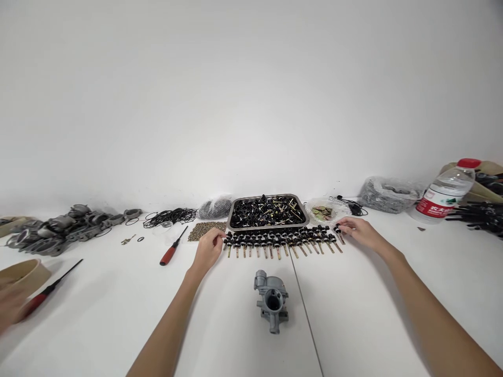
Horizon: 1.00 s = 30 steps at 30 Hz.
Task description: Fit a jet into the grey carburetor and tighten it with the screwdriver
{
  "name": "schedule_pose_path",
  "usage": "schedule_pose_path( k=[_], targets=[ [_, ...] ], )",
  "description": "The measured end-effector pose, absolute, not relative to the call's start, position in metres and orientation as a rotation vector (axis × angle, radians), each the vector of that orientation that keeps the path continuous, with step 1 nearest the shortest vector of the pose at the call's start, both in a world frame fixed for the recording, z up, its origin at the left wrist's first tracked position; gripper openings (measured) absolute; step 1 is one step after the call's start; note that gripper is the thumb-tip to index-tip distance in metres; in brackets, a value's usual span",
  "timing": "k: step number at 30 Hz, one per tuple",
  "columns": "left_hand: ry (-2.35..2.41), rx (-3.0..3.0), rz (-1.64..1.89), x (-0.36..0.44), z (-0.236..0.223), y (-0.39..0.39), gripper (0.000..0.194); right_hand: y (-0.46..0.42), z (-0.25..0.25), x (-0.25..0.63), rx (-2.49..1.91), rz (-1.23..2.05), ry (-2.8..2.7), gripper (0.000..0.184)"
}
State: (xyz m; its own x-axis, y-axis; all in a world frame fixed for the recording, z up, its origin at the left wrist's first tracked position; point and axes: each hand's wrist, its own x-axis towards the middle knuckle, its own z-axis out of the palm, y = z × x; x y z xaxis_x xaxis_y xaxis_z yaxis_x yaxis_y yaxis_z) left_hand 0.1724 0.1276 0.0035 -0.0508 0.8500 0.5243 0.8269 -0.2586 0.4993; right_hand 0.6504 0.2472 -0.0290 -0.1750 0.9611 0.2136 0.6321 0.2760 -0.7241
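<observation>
A long row of black-capped parts with brass stems (271,241) lies across the table, stems pointing toward me. At its left end is my left hand (210,247), fingers curled together against the last part; whether they grip anything is hidden. My right hand (359,231) is at the right end, its thumb and fingertips pinching the black cap of the outermost part (339,233). Closer to me stands a grey metal carburetor body (272,301), its round bore facing me, touched by neither hand.
Behind the row is a metal tray (268,229) heaped with similar parts. Brass bits (204,230), a red-handled screwdriver (173,248), grey castings (58,230) and another person's blurred hand (10,309) are leftward. A water bottle (448,191) and bagged parts (389,193) stand right.
</observation>
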Motion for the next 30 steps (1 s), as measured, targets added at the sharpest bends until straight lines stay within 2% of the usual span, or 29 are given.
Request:
schedule_pose_path(
  k=[5,9,15,18,22,30],
  targets=[
    [1.89,2.144,1.219,0.171,0.002,0.129,0.026,0.251,-0.032,0.658,-1.469,0.668,-1.826,0.034],
    [1.873,2.121,1.258,0.175,0.014,0.123,0.025,0.245,-0.014,0.658,-1.489,0.614,-1.721,0.037],
    [1.717,1.684,1.385,0.218,0.049,0.061,0.021,0.205,0.026,0.59,-1.204,0.73,-1.623,0.035],
    [1.595,1.478,1.4,0.259,0.049,0.023,0.023,0.165,0.03,0.532,-1.001,0.966,-1.683,0.039],
    [1.512,1.38,1.414,0.303,0.035,-0.003,0.033,0.108,0.022,0.471,-0.769,1.296,-1.754,0.033],
    [1.476,1.263,1.621,0.312,0.03,-0.017,0.02,0.082,0.01,0.458,-0.635,1.446,-1.615,0.024]
  ],
)
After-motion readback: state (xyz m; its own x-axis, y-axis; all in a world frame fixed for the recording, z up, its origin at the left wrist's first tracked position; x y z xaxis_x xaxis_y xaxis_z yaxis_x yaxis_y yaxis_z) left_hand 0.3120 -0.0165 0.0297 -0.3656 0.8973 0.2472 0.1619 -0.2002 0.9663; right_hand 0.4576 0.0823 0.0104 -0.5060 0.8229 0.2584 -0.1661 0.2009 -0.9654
